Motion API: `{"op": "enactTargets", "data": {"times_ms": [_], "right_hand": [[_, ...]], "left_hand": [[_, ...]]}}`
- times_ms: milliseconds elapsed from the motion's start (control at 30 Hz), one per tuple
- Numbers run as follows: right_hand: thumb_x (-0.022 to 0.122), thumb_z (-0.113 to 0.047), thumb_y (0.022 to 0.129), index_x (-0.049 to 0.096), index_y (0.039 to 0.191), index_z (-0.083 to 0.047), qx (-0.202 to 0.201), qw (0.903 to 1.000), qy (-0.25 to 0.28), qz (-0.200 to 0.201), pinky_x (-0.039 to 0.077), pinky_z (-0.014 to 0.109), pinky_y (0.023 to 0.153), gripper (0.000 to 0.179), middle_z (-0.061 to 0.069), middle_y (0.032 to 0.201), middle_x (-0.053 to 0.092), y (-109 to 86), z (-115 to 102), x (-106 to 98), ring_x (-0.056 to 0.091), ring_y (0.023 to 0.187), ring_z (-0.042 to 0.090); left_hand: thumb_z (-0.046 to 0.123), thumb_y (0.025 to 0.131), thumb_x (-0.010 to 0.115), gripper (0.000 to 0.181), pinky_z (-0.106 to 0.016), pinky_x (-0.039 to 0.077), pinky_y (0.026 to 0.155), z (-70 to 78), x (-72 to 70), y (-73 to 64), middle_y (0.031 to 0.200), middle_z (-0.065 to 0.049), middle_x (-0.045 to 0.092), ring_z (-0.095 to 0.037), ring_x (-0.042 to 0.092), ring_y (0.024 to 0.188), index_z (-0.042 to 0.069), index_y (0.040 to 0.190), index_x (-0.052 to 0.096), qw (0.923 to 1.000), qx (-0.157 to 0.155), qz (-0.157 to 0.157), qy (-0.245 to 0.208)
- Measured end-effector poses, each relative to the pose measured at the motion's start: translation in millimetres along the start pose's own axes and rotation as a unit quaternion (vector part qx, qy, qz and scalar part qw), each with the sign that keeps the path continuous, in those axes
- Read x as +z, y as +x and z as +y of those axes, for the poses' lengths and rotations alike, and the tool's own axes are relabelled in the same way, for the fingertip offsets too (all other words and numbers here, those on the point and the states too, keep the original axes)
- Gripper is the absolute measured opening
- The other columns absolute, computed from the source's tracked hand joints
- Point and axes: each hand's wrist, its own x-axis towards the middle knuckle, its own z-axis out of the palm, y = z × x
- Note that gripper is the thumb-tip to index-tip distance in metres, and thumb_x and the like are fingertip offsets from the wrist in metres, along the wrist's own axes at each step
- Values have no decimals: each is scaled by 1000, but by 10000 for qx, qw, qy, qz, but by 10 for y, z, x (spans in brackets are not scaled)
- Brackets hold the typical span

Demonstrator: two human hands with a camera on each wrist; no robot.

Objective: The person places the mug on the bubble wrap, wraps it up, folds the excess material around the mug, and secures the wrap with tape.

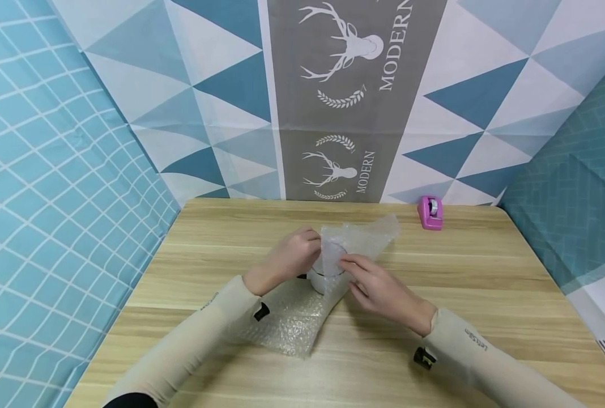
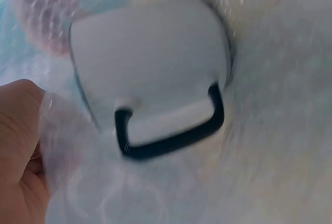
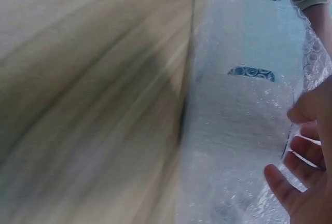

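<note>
A pale cup with a black handle (image 2: 176, 141) stands near the middle of the table within a sheet of clear bubble wrap (image 1: 292, 323). Seen through the wrap in the left wrist view, the cup (image 2: 150, 58) has a smooth, light side. My left hand (image 1: 289, 253) pinches the wrap's raised edge at the cup's left. On the other side, my right hand (image 1: 384, 294) has its thumb and fingertips at the edge of the wrap, gripping it close to the cup. One part of the sheet stands up behind the cup; another lies flat toward me.
A pink tape dispenser (image 1: 431, 213) stands at the back right of the wooden table (image 1: 205, 238). Patterned cloth (image 1: 231, 113) hangs behind the table, with blue checked cloth (image 1: 63, 187) along the left side.
</note>
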Motion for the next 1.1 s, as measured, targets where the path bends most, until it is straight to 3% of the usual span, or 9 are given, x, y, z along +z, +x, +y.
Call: {"op": "enactTargets", "data": {"times_ms": [167, 333, 467, 533, 633, 733, 833, 933, 1100], "right_hand": [[74, -24, 90, 58, 139, 2, 2, 9991, -265, -333, 55, 38, 102, 58, 18, 138, 59, 91, -10, -13, 59, 124, 27], [68, -20, 92, 64, 133, 3, 88, 9969, -466, -628, 52, 47, 104, 47, 18, 131, 65, 236, -44, -53, 61, 121, 31], [61, -14, 92, 74, 118, -3, 100, 9943, -659, -831, 54, 48, 91, 32, 12, 118, 72, 369, -59, -72, 66, 110, 30], [60, -11, 89, 76, 111, -5, 97, 9935, -695, -902, 55, 47, 85, 28, 10, 112, 74, 429, -47, -87, 67, 104, 29], [60, -3, 83, 77, 104, -6, 121, 9928, -580, -1045, 57, 45, 79, 27, 9, 106, 75, 501, -12, -118, 69, 95, 27], [59, 5, 78, 77, 100, -5, 124, 9916, -328, -1248, 59, 42, 78, 30, 8, 102, 76, 543, 24, -143, 70, 91, 25], [56, 11, 77, 76, 99, -3, 134, 9913, -31, -1311, 60, 40, 81, 32, 9, 100, 76, 554, 48, -163, 71, 91, 24], [60, 11, 82, 76, 101, 1, 228, 9941, 40, -1058, 60, 38, 84, 26, 12, 102, 74, 550, 61, -174, 70, 95, 26], [73, -3, 89, 74, 103, 5, 932, 9939, -295, -508, 60, 35, 77, 16, 14, 100, 68, 552, 69, -171, 67, 88, 25]], "left_hand": [[-6, 89, 69, 10, -28, 61, 76, -89, -149, -17, 92, -9, 73, -22, 70, 89, 3, 90, 74, 9997, -201, -132, -105], [-3, 92, 69, 12, -30, 61, 79, -153, -234, -23, 96, -11, 73, -24, 72, 91, 0, 101, 76, 9992, -375, -53, -160], [-3, 90, 71, 12, -29, 60, 79, -131, -270, -3, 94, -8, 75, -22, 71, 88, 1, 99, 77, 9989, -222, 22, -406], [0, 91, 70, 9, -28, 59, 78, -93, -267, 23, 91, -5, 74, -19, 70, 85, 4, 96, 77, 9982, 43, -223, -557], [6, 95, 67, 13, -27, 56, 75, -33, -229, 62, 81, 0, 72, -15, 66, 77, 8, 86, 75, 9919, 412, -913, -780], [18, 100, 63, 24, -29, 54, 74, 26, -195, 72, 72, 4, 67, -14, 62, 72, 12, 78, 71, 9837, 457, -1511, -858], [32, 101, 63, 34, -30, 55, 73, 69, -181, 64, 69, 5, 67, -14, 62, 70, 13, 74, 70, 9807, 355, -1725, -846], [43, 98, 66, 40, -29, 54, 69, 110, -189, 62, 67, 5, 64, -12, 60, 67, 14, 71, 68, 9801, 348, -1748, -870], [52, 95, 68, 42, -27, 48, 62, 175, -176, 72, 66, 9, 52, -8, 49, 62, 16, 75, 65, 9745, 367, -2078, -760]]}}
